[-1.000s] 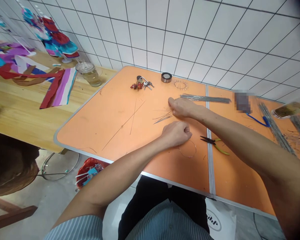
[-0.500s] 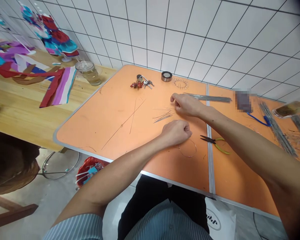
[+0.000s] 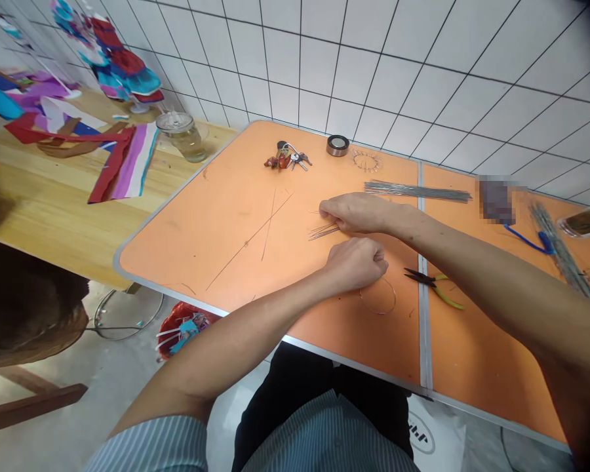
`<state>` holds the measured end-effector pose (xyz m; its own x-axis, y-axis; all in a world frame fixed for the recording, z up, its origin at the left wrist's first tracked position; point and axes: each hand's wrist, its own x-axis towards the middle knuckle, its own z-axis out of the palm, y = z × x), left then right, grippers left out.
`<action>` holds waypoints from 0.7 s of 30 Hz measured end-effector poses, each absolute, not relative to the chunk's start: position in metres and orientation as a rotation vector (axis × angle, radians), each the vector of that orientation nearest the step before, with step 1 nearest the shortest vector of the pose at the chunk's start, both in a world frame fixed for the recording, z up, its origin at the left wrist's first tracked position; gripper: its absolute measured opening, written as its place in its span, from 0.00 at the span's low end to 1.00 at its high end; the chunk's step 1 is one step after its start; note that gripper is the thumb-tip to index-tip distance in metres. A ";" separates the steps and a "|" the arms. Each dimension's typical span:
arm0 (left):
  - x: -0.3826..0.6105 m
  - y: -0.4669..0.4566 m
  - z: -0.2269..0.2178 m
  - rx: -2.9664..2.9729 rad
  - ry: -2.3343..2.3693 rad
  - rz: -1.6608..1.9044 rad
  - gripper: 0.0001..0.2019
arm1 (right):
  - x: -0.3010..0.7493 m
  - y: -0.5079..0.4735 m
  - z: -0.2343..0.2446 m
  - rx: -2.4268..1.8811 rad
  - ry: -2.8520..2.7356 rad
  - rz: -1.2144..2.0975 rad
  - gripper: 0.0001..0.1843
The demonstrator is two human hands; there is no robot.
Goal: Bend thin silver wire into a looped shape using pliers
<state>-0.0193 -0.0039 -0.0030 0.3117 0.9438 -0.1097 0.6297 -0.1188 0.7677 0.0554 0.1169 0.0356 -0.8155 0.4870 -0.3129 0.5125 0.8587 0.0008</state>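
My left hand (image 3: 356, 263) is closed with its fingers curled in, held low over the orange table. A thin wire ring (image 3: 377, 312) loops out from under its fingers. Just beyond it, my right hand (image 3: 353, 212) reaches in with its fingers bent together over a small pile of short thin wires (image 3: 323, 231), covering part of them. Whatever its fingertips pinch is too fine to make out. Pliers (image 3: 423, 278) with yellow handles lie to the right of my left hand, across the table's metal seam.
Two long wires (image 3: 250, 240) lie crossed at left. Behind are keys (image 3: 295, 158), a tape roll (image 3: 337, 145), a beaded ring (image 3: 366, 160) and a wire bundle (image 3: 417, 191). A glass cup (image 3: 181, 136) and fabric strips (image 3: 122, 164) sit on the wooden table.
My right hand has moved left and nearer, from beside the wire bundle to over the short wires. My left hand stays closed at the wire ring. The view has shifted slightly.
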 end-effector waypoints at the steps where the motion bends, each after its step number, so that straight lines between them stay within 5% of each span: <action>1: -0.019 -0.004 -0.003 1.839 1.405 0.536 0.11 | 0.055 0.118 0.034 0.753 2.725 -0.115 0.19; 21: -0.020 -0.003 -0.005 1.864 1.391 0.564 0.11 | 0.054 0.126 0.020 0.685 2.751 -0.034 0.20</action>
